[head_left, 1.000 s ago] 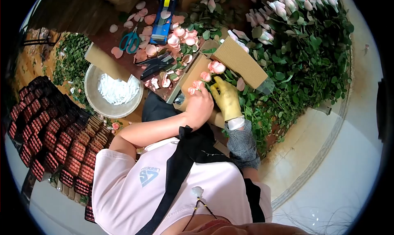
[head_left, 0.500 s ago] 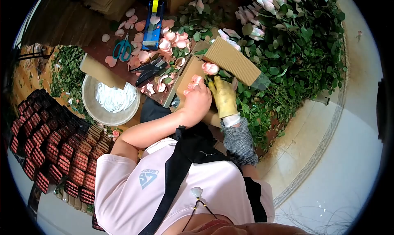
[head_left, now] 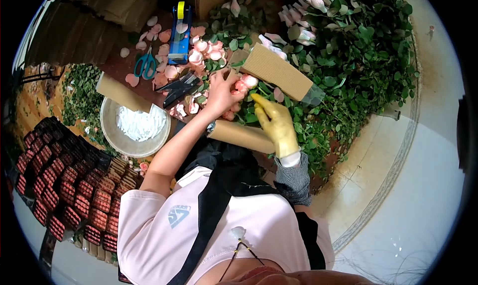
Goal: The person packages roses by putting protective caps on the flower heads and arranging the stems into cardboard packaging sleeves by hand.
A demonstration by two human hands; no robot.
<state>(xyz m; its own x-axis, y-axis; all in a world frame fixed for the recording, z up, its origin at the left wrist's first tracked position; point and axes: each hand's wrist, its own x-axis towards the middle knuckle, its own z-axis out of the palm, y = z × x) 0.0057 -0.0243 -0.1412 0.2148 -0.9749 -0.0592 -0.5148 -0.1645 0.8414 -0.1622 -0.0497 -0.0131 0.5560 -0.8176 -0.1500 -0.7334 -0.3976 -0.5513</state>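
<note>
Shifted upward since the earlier frame, the bare left hand (head_left: 221, 95) curls, grip unclear, at pink roses (head_left: 249, 81) mid-frame; the yellow-gloved right hand (head_left: 280, 128) has parted fingers. Soft petals likely bruise: best held beneath the blooms.

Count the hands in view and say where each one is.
2. The bare left hand is at the pink roses; the yellow-gloved right hand is to their right, beside the green foliage. No other hand shows.
</note>
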